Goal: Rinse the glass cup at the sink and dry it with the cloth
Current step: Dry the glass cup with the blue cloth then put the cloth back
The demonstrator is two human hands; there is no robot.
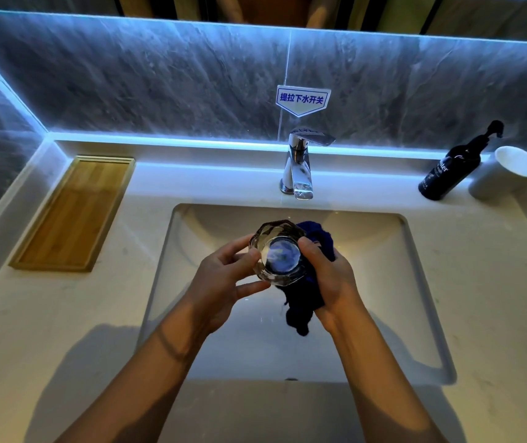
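Over the sink (422, 282): left hand (220, 282) gripping the cup (276, 252) by its side, base turned toward the camera. Right hand (329, 276) wrapped around the cloth (303, 302), pressed against the cup's right side, dark end dangling below. Beyond: faucet (299, 164). Far left: wooden tray (73, 215). Far right: black bottle (451, 167), white tumbler (505, 174).

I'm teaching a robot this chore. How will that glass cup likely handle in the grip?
The glass cup looks thick-walled and faceted, so probably rigid and heavy for its size. If wet from rinsing, it may be slippery. Held above the hard sink by the left hand, it would likely break if dropped.
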